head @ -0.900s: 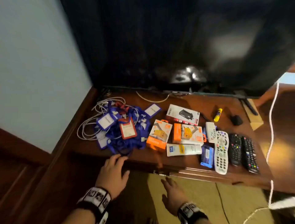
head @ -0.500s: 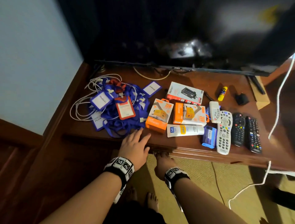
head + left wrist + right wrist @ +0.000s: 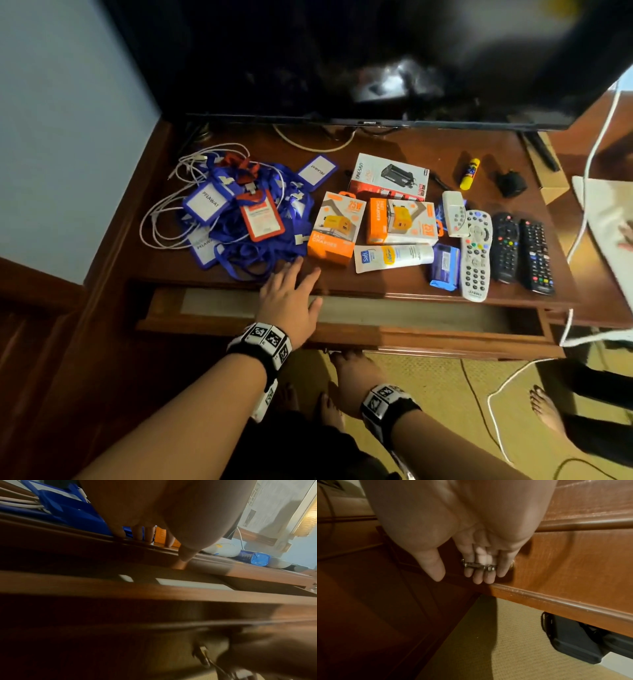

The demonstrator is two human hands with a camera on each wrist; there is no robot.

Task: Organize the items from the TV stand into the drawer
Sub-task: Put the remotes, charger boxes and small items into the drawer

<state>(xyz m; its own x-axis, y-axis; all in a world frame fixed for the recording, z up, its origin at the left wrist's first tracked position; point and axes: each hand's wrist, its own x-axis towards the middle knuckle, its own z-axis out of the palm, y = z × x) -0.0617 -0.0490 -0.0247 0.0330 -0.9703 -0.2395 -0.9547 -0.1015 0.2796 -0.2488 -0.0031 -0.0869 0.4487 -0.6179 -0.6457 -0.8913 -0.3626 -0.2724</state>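
4 fingers hook the drawer handle.

Reading "PELAWAT" on the blue badge holder in the lanyard heap, again on the blue-framed card lying beside the heap, and partly on a third badge half buried under the straps. Showing "25W" and "FAST CHARGER" on the orange charger box, "ONESAT" along the edge of the white adapter box, and "Soft" on the white tube. Carrying small lettering on the TV bezel, too fine to make out.
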